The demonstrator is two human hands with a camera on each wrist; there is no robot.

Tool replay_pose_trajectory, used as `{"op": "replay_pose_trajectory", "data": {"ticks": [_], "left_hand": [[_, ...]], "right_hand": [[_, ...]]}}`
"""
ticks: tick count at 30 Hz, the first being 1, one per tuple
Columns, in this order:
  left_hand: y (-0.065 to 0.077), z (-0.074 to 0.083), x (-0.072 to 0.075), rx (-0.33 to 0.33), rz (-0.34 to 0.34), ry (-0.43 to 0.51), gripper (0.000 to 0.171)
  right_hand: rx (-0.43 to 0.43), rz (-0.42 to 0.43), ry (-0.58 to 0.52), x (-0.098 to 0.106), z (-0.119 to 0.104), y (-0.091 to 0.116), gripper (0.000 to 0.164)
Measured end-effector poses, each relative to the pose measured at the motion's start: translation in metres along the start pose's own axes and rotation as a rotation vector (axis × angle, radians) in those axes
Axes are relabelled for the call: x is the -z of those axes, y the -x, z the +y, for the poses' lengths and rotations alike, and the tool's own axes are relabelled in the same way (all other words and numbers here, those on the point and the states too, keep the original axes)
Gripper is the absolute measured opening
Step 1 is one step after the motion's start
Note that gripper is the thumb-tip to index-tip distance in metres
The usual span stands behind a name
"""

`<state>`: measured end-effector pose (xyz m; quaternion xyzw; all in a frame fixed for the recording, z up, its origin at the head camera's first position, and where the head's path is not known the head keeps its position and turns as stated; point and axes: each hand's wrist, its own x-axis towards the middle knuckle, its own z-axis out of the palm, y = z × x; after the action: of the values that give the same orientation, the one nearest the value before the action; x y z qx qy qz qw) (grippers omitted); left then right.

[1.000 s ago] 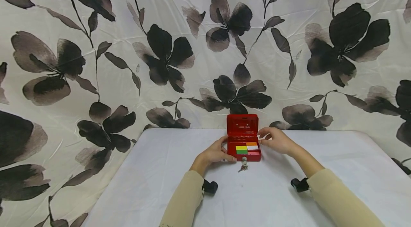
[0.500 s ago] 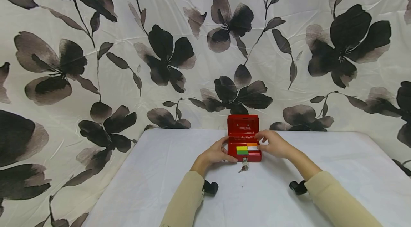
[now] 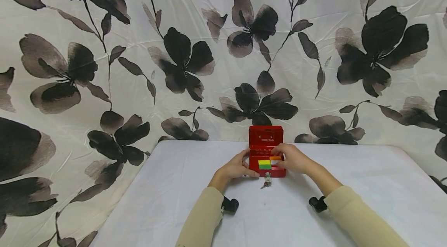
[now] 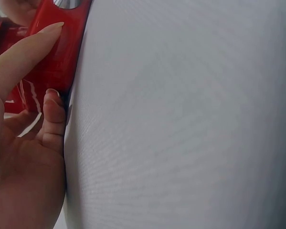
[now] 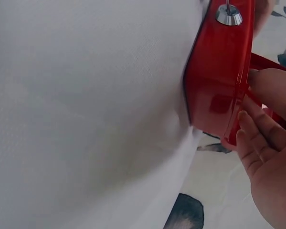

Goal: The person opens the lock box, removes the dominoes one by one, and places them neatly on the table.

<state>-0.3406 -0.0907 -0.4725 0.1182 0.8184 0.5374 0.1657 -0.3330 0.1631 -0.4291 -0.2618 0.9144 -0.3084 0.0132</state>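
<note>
A small red cash box [image 3: 278, 173] stands at the back of the table with its lid [image 3: 266, 137] raised. Inside lie a yellow block [image 3: 264, 162], a green block [image 3: 265, 167] and an orange block [image 3: 276, 158]. My left hand [image 3: 232, 168] holds the box at its left side, thumb laid along the front wall. Over the right wall reaches my right hand [image 3: 293, 158], thumb and index finger inside at the orange block, partly covering a white piece. In the right wrist view its other fingers [image 5: 257, 143] lie along the outer wall; I cannot tell whether it pinches a block.
Keys [image 3: 267, 182] hang from the lock [image 5: 228, 15] on the front wall. A white cloth covers the table [image 3: 272, 216], whose back edge runs just behind the box. Behind it hangs a floral curtain [image 3: 209, 6].
My right hand has moved left from beside the box's right wall to inside it, now covering part of the orange and white pieces. My left hand stays on the box.
</note>
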Motion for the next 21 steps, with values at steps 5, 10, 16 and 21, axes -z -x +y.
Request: {"op": "replay_pose_trajectory", "data": {"ticks": [5, 10, 16, 21], "left_hand": [[0.000, 0.000, 0.000, 0.011, 0.004, 0.002, 0.104], [0.000, -0.001, -0.001, 0.018, 0.002, 0.002, 0.103], [0.000, -0.001, -0.001, 0.018, -0.002, -0.004, 0.101], [-0.002, -0.002, 0.000, 0.023, 0.005, -0.031, 0.103]], "right_hand": [[-0.015, -0.013, 0.019, -0.003, -0.003, -0.006, 0.034], [0.001, -0.039, 0.050, -0.008, -0.005, -0.011, 0.033], [0.038, -0.048, 0.088, -0.011, -0.006, -0.015, 0.032], [0.045, -0.056, 0.098, -0.012, -0.006, -0.019, 0.029]]}}
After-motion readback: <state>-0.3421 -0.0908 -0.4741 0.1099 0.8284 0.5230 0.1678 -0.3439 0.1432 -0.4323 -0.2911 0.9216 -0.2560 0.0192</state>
